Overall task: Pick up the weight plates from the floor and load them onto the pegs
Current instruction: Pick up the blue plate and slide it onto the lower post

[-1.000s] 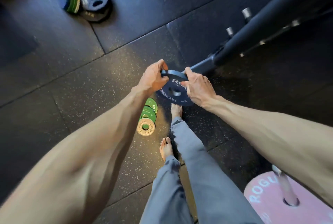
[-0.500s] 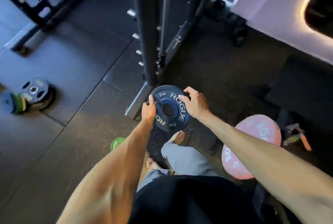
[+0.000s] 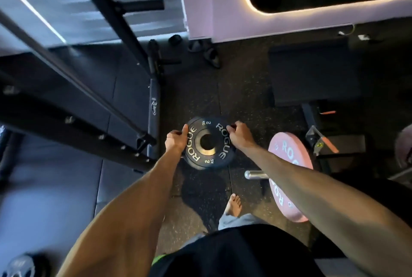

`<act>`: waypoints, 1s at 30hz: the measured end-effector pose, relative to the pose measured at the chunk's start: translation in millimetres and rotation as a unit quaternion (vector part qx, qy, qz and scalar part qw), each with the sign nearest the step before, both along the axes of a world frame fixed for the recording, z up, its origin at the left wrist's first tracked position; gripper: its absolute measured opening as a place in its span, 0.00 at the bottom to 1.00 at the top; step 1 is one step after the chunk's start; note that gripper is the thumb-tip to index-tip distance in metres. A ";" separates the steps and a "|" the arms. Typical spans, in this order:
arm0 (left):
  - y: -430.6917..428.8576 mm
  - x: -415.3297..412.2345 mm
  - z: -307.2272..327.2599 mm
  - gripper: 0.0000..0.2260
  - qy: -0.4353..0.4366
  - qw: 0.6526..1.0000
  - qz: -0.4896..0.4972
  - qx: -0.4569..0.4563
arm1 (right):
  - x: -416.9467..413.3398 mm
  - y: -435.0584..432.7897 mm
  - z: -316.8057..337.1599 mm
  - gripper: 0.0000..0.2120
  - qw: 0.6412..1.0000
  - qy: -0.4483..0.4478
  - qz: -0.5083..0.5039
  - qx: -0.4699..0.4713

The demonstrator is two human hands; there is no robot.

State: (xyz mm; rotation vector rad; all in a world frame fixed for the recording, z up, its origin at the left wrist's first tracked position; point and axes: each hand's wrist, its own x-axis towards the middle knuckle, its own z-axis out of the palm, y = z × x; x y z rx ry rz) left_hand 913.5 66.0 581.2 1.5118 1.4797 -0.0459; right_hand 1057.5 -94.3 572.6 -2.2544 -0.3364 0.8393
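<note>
The dark 2 KG weight plate [image 3: 209, 162] is held face-up at the centre of the scene, above the rubber floor [image 3: 245, 102]. The left hand [image 3: 176, 143] grips its left rim with the thumb on the face, and the right hand [image 3: 239, 135] grips its far right rim with fingers curled over the edge. Just right of it and nearer, a pink plate [image 3: 287, 149] sits on a chrome peg [image 3: 255, 174], the black rack [image 3: 153, 107] stands to the left, and a bare foot [image 3: 233, 205] is nearer on the floor.
</note>
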 end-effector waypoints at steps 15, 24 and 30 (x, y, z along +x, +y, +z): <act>85.7 176.7 32.7 0.22 0.062 0.982 -0.161 0.079 | 131.7 73.0 -3.9 0.19 0.981 0.087 -0.169 0.045; 161.1 270.1 47.0 0.22 0.045 0.964 -0.215 0.149 | 201.2 152.4 10.9 0.18 0.966 0.081 -0.236 0.069; 204.1 322.7 47.1 0.23 0.036 0.965 -0.193 0.171 | 266.6 203.8 15.5 0.17 0.967 0.059 -0.228 0.092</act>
